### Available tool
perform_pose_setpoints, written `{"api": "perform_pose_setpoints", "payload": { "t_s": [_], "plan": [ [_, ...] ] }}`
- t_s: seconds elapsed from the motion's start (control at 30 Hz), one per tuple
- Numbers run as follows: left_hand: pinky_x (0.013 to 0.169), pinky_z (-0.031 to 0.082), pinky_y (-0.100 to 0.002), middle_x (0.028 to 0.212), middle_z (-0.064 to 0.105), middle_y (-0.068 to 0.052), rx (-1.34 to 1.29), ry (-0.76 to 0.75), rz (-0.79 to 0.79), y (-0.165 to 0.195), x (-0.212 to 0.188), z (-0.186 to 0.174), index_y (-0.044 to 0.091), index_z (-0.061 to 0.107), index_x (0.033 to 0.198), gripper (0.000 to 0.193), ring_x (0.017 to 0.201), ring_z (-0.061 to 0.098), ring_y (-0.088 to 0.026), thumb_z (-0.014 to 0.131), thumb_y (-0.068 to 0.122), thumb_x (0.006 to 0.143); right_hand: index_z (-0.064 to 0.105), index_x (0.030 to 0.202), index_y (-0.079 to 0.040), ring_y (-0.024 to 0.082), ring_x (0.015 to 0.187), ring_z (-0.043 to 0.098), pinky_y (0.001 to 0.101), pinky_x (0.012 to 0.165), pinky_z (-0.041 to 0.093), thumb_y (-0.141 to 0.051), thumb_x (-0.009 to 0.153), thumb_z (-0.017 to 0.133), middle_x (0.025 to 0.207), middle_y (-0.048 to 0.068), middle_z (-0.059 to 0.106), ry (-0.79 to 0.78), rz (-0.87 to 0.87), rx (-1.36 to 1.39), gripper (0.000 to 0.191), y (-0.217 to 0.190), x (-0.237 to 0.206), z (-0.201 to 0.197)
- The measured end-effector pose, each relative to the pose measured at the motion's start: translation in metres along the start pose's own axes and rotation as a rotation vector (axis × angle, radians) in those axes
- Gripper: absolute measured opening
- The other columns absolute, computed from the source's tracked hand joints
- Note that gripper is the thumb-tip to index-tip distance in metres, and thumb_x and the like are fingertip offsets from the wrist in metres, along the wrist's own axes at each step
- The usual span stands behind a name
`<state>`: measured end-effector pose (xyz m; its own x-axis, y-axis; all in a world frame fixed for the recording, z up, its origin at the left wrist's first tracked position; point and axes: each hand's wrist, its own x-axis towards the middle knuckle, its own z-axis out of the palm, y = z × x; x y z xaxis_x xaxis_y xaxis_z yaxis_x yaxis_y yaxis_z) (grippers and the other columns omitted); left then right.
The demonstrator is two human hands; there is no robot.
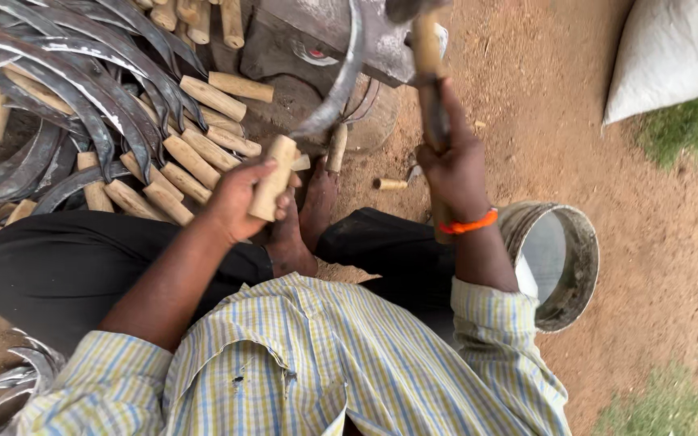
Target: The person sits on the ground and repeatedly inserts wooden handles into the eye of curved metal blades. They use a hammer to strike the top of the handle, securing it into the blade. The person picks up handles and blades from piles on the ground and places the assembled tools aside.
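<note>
Checked yellow-blue shirt; orange wristband; black trousers

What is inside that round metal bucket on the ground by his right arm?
The bucket shows a pale, smooth surface inside, perhaps water; I cannot tell. The right forearm and shirt sleeve cover its near left part.

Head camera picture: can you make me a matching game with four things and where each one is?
Things:
1. curved metal sickle with a pale wooden handle
2. wooden-handled hammer
3. round grey metal bucket
4. white sack

Places:
A. top right corner, on the sandy ground
B. gripped in the left hand
C. on the ground beside the right forearm
D. raised in the right hand

Pairs: 1-B, 2-D, 3-C, 4-A
</note>
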<state>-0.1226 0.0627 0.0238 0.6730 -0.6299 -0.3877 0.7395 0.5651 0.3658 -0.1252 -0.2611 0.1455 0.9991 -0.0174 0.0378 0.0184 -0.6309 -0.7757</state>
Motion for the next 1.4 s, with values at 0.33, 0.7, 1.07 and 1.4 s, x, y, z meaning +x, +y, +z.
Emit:
{"api": "perform_pose_setpoints", "payload": {
  "t_s": [0.33, 0.7, 1.07, 1.4],
  "plan": [
    [0.057, 0.052, -0.031, 0.100, 0.065, -0.012, -0.035, -0.077, 0.069, -0.038, 0.004, -0.019, 0.005, 0.049, 0.144, 0.050, 0.074, 0.064, -0.018, 0.060, 0.028, 0.101, 0.028, 0.166, -0.015, 0.037, 0.142, 0.055, 0.0401, 0.109, 0.057, 0.026, 0.079, 0.054, 0.160, 0.023, 0.050, 0.000, -0.385, -0.123, 0.100, -0.036, 0.055, 0.023],
    [0.056, 0.051, -0.031, 0.096, 0.068, -0.010, -0.023, -0.025, 0.085, -0.026, 0.037, -0.012, 0.007, 0.055, 0.132, 0.036, 0.071, 0.064, -0.017, 0.060, 0.026, 0.102, 0.032, 0.164, -0.011, 0.036, 0.136, 0.048, 0.0396, 0.097, 0.059, 0.029, 0.072, 0.053, 0.155, 0.029, 0.046, -0.085, -0.217, -0.050, 0.103, -0.037, 0.043, 0.016],
    [0.054, 0.051, -0.032, 0.095, 0.068, -0.011, 0.035, 0.036, 0.119, -0.013, 0.061, 0.003, 0.009, 0.053, 0.134, 0.038, 0.068, 0.063, -0.017, 0.059, 0.027, 0.100, 0.028, 0.167, -0.014, 0.017, 0.088, 0.065, 0.0304, 0.074, 0.061, 0.015, 0.085, 0.061, 0.150, 0.016, 0.059, 0.010, -0.086, -0.080, 0.093, -0.017, 0.022, 0.007],
    [0.056, 0.052, -0.035, 0.099, 0.068, -0.014, 0.228, 0.104, 0.257, -0.014, 0.080, 0.018, 0.005, 0.053, 0.136, 0.043, 0.068, 0.062, -0.019, 0.064, 0.021, 0.098, 0.028, 0.167, -0.009, 0.043, 0.124, 0.064, 0.0488, 0.097, 0.059, 0.017, 0.079, 0.065, 0.151, 0.024, 0.054, 0.034, -0.324, -0.245, 0.099, 0.022, 0.010, 0.010]
  ]
}}
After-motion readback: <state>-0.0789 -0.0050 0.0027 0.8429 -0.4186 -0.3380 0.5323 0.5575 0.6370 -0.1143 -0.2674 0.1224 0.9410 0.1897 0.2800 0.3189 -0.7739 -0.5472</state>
